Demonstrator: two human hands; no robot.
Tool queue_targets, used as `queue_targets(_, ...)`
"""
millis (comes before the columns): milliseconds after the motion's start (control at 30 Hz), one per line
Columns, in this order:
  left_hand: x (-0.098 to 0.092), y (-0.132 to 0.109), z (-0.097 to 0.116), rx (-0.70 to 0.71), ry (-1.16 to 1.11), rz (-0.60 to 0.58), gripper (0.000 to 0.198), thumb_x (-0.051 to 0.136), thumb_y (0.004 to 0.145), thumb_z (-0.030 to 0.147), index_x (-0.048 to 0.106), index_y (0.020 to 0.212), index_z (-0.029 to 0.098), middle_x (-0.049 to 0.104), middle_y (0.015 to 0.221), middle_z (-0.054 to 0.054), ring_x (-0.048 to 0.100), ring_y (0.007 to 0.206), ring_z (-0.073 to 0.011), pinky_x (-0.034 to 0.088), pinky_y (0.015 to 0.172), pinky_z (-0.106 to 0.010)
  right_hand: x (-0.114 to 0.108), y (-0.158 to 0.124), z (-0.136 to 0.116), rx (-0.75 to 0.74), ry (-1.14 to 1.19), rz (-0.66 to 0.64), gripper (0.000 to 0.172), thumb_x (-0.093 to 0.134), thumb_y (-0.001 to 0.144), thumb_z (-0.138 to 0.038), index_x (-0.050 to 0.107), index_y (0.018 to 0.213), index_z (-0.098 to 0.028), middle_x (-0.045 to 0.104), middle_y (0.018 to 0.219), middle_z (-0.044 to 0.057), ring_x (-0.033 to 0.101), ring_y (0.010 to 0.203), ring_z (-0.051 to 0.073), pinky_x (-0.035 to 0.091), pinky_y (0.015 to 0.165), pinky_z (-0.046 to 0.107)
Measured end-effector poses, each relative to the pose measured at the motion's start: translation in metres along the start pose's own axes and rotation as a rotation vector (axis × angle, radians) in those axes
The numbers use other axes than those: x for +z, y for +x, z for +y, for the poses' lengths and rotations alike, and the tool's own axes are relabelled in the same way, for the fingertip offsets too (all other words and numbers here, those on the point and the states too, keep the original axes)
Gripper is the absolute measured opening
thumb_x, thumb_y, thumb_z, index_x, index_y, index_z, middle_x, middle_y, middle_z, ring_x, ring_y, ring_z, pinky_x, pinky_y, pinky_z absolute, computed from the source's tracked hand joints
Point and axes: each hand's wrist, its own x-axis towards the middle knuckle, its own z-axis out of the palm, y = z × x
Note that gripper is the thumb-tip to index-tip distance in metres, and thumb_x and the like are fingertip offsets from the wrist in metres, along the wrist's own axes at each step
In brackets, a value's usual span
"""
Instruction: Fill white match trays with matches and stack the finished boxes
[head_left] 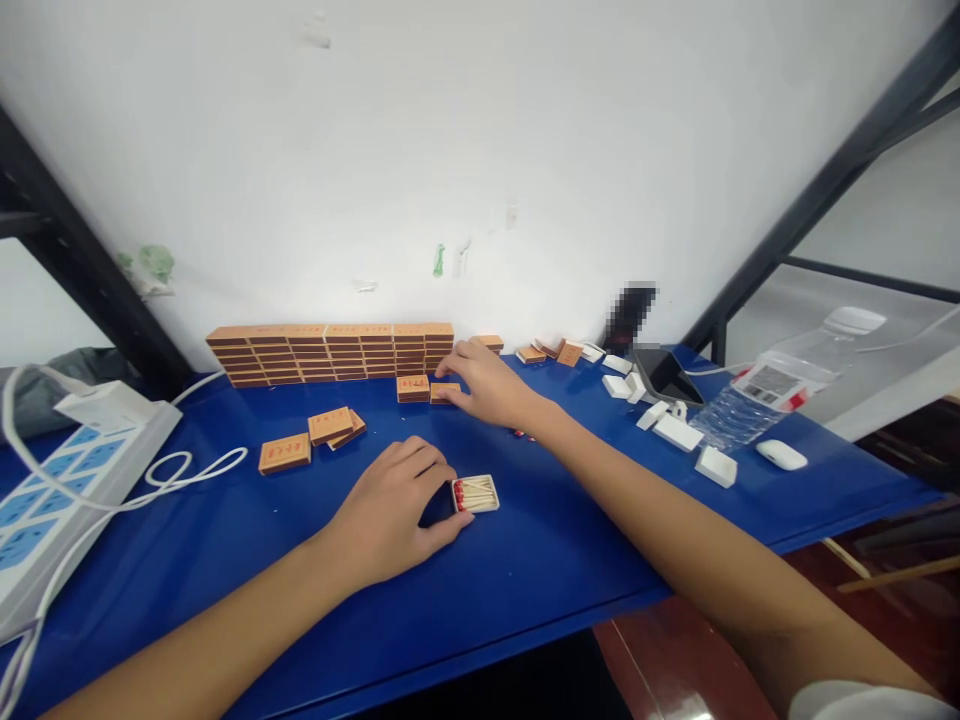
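My left hand point(394, 510) rests on the blue table, its thumb and forefinger closed around the left end of a white inner matchbox tray point(477, 493). Red-headed matches lie in that tray. My right hand point(487, 385) reaches to the back, thumb and fingers closed on a small orange matchbox point(445, 392), partly covered by them. Directly left of it sits a short stack of matchboxes point(412, 389). Behind stands a long wall of stacked matchboxes point(330, 355). Some red match tips point(523, 434) peek out beside my right wrist.
Three loose matchboxes point(311, 440) lie at left, near a white power strip point(82, 490) and cables. Along the back right are more matchboxes point(551, 351). White blocks point(679, 432), a black tray point(666, 375), a plastic bottle point(772, 390) and a white case point(781, 455) occupy the right side.
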Motion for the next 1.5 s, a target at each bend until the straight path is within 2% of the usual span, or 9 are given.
queue_targets(67, 0.000, -0.001, 0.002, 0.018, 0.036, -0.006, 0.026, 0.069, 0.097, 0.041, 0.070, 0.106, 0.017, 0.071, 0.105, -0.010, 0.063, 0.101, -0.0280, 0.054, 0.088, -0.047, 0.002, 0.019, -0.021, -0.139, 0.047, -0.010, 0.020, 0.073, 0.096, -0.025, 0.069, 0.113, -0.016, 0.066, 0.115, 0.012, 0.055, 0.114, 0.027, 0.046, 0.101, 0.043)
queue_targets(167, 0.001, -0.002, 0.004, 0.031, 0.064, -0.003, 0.026, 0.071, 0.095, 0.041, 0.071, 0.104, 0.017, 0.070, 0.098, -0.009, 0.063, 0.096, -0.0283, 0.054, 0.084, -0.047, 0.016, 0.055, -0.052, -0.330, 0.102, -0.157, 0.043, 0.082, 0.090, -0.038, 0.067, 0.124, -0.017, 0.067, 0.124, 0.013, 0.054, 0.119, 0.029, 0.045, 0.105, 0.044)
queue_targets(233, 0.002, -0.002, 0.004, 0.027, 0.069, -0.005, 0.026, 0.074, 0.093, 0.042, 0.072, 0.101, 0.017, 0.070, 0.093, -0.008, 0.064, 0.093, -0.0285, 0.054, 0.082, -0.046, 0.030, 0.077, -0.069, -0.350, 0.074, -0.263, 0.052, 0.087, 0.083, -0.048, 0.070, 0.119, -0.014, 0.066, 0.125, 0.016, 0.054, 0.119, 0.033, 0.046, 0.103, 0.047)
queue_targets(333, 0.001, -0.002, 0.003, 0.009, 0.052, 0.001, 0.026, 0.074, 0.092, 0.041, 0.072, 0.099, 0.016, 0.070, 0.091, -0.008, 0.063, 0.091, -0.0277, 0.054, 0.081, -0.045, 0.042, 0.091, -0.077, -0.339, 0.052, -0.325, 0.041, 0.086, 0.084, -0.045, 0.072, 0.106, -0.012, 0.067, 0.118, 0.018, 0.055, 0.113, 0.032, 0.048, 0.099, 0.045)
queue_targets(433, -0.002, 0.000, 0.000, -0.050, -0.003, 0.032, 0.024, 0.074, 0.093, 0.043, 0.073, 0.098, 0.019, 0.070, 0.089, -0.006, 0.063, 0.088, -0.0257, 0.054, 0.081, -0.043, 0.028, 0.073, -0.064, -0.291, 0.113, -0.245, 0.032, 0.084, 0.087, -0.038, 0.072, 0.106, -0.015, 0.068, 0.112, 0.014, 0.056, 0.109, 0.029, 0.048, 0.097, 0.042)
queue_targets(600, -0.010, 0.004, -0.012, -0.220, -0.026, 0.187, 0.022, 0.075, 0.092, 0.044, 0.075, 0.096, 0.022, 0.073, 0.085, -0.004, 0.063, 0.087, -0.0252, 0.054, 0.079, -0.042, -0.018, -0.008, -0.019, 0.002, 0.166, -0.071, 0.035, 0.081, 0.087, -0.026, 0.069, 0.119, -0.016, 0.071, 0.105, 0.009, 0.062, 0.097, 0.024, 0.048, 0.087, 0.037)
queue_targets(767, -0.017, 0.006, -0.025, -0.419, 0.024, 0.270, 0.029, 0.077, 0.090, 0.052, 0.079, 0.097, 0.024, 0.077, 0.086, -0.003, 0.067, 0.085, -0.0254, 0.054, 0.073, -0.040, -0.030, -0.059, 0.004, 0.152, 0.210, -0.117, 0.030, 0.079, 0.084, -0.026, 0.073, 0.112, -0.018, 0.067, 0.088, 0.002, 0.058, 0.074, 0.016, 0.043, 0.068, 0.029)
queue_targets(1100, -0.019, 0.005, -0.031, -0.393, 0.078, 0.253, 0.031, 0.077, 0.091, 0.050, 0.082, 0.108, 0.024, 0.078, 0.090, -0.004, 0.069, 0.087, -0.0246, 0.054, 0.076, -0.039, -0.026, -0.060, 0.002, 0.128, 0.294, -0.124, 0.046, 0.084, 0.086, -0.042, 0.075, 0.124, -0.018, 0.070, 0.091, 0.004, 0.058, 0.075, 0.017, 0.045, 0.070, 0.031)
queue_targets(1500, -0.024, 0.004, -0.040, -0.280, 0.063, 0.265, 0.030, 0.075, 0.092, 0.051, 0.080, 0.106, 0.024, 0.077, 0.100, -0.005, 0.072, 0.091, -0.0242, 0.059, 0.081, -0.039, -0.018, -0.060, 0.002, 0.106, 0.343, -0.053, 0.049, 0.083, 0.088, -0.030, 0.072, 0.135, -0.023, 0.071, 0.089, 0.002, 0.059, 0.075, 0.017, 0.048, 0.070, 0.031)
